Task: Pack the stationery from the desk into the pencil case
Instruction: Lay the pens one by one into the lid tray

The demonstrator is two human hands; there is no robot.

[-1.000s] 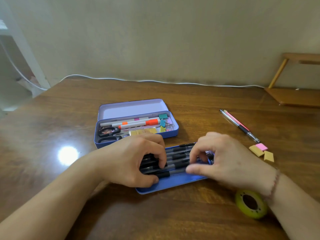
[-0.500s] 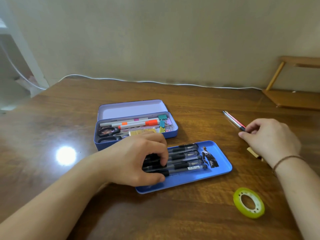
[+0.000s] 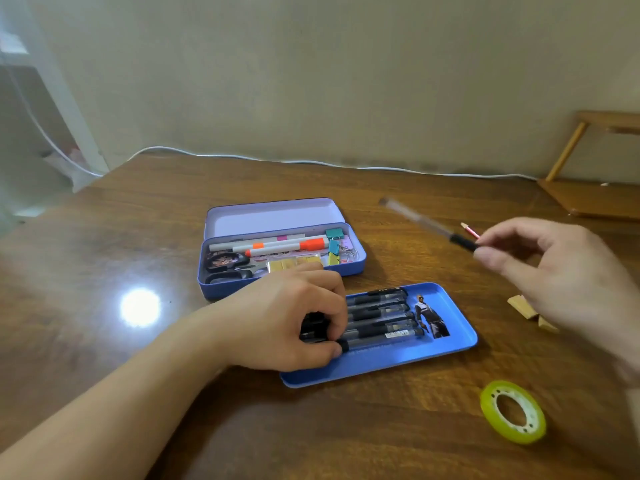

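A blue pencil case (image 3: 221,289) stands open at the centre of the desk, holding markers, scissors, binder clips and yellow erasers. In front of it lies its blue inner tray (image 3: 450,344) with several black pens (image 3: 377,320) in a row. My left hand (image 3: 287,323) presses on the left ends of those pens. My right hand (image 3: 554,271) is raised above the desk to the right, pinching a clear pen with a black grip (image 3: 426,223) and a red pencil (image 3: 470,232); both point up and left, blurred.
A green-yellow roll of tape (image 3: 512,412) lies at the front right. Tan sticky-note pieces (image 3: 519,304) peek out beneath my right hand. A white cable (image 3: 311,162) runs along the wall. A wooden stand (image 3: 595,199) sits at the far right.
My right hand left the tray, went right to the pens on the desk, and now holds them lifted off the surface. My left hand stayed on the pens in the tray.
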